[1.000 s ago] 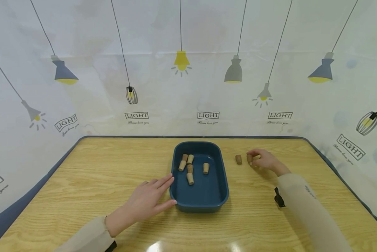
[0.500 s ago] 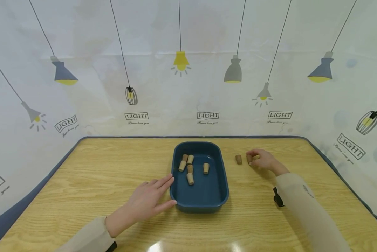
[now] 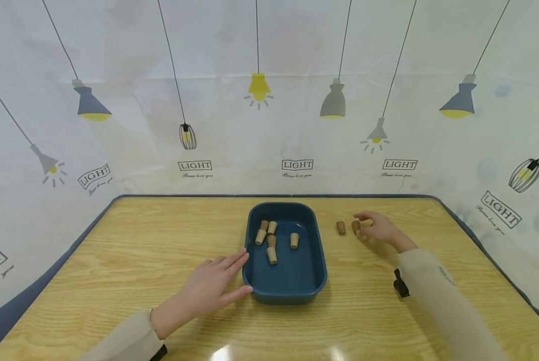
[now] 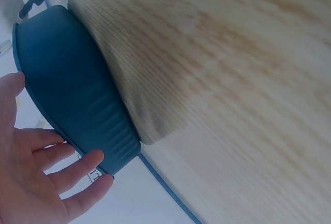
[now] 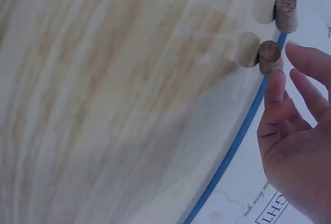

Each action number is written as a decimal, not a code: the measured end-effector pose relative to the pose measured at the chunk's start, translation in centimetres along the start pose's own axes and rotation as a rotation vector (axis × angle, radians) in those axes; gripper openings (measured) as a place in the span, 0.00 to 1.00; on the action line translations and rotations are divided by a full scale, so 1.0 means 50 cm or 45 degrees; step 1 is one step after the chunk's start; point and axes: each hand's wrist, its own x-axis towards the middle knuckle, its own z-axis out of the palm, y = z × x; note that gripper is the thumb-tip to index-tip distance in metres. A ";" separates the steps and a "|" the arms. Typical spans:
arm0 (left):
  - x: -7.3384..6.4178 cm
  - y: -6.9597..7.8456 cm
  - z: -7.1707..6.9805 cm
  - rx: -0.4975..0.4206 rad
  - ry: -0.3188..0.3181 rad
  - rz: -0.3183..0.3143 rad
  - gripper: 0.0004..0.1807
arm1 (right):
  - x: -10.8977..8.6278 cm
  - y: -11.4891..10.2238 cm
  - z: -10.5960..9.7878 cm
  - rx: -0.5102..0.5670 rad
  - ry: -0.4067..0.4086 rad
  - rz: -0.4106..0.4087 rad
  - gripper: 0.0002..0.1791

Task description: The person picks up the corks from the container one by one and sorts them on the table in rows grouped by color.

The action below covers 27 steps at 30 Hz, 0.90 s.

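A pale wall covering (image 3: 242,135) printed with hanging lamps and the word LIGHT runs round three sides of a wood-grained surface (image 3: 161,225), which has a dark blue edging. Near the middle stands a deep blue tray (image 3: 292,278) with rounded corners, its long sides running away from the person. It holds six corks: a group of five, some pale and some browner, sits close together toward the left wall and the far end, while a single pale cork (image 3: 294,241) stands apart toward the right wall.

The left hand (image 3: 211,286) is at the tray's left side, palm down, fingers extended and thumb spread away from them, the tips at the rim; the left wrist view shows the fingers fanned beside the outer wall.

To the right of the tray, on the surface, two brown corks stand side by side with a small gap between them. The one farther from the tray, the outer cork (image 3: 356,227), is between the thumb and index finger of the right hand (image 3: 379,228). The index finger is held clear of it, so the hand is spread rather than pinching; whether the thumb touches the cork is hard to tell. The inner cork (image 3: 340,228) is just beside, nearer the tray. Both forearms wear beige sleeves (image 3: 445,301).
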 end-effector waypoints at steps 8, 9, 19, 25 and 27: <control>0.001 -0.003 0.001 0.002 0.002 0.009 0.39 | 0.004 -0.044 0.000 0.024 0.031 -0.068 0.25; 0.001 -0.003 0.001 0.006 0.003 0.010 0.39 | 0.004 -0.051 0.001 0.025 0.030 -0.094 0.24; 0.000 -0.003 -0.001 0.012 -0.013 0.013 0.39 | 0.013 -0.109 0.030 0.065 0.002 -0.168 0.23; 0.000 -0.002 -0.003 0.009 -0.013 0.013 0.39 | 0.018 -0.139 0.042 0.122 -0.018 -0.206 0.22; 0.000 -0.002 -0.003 0.006 -0.013 0.013 0.39 | 0.019 -0.147 0.045 0.125 -0.021 -0.212 0.21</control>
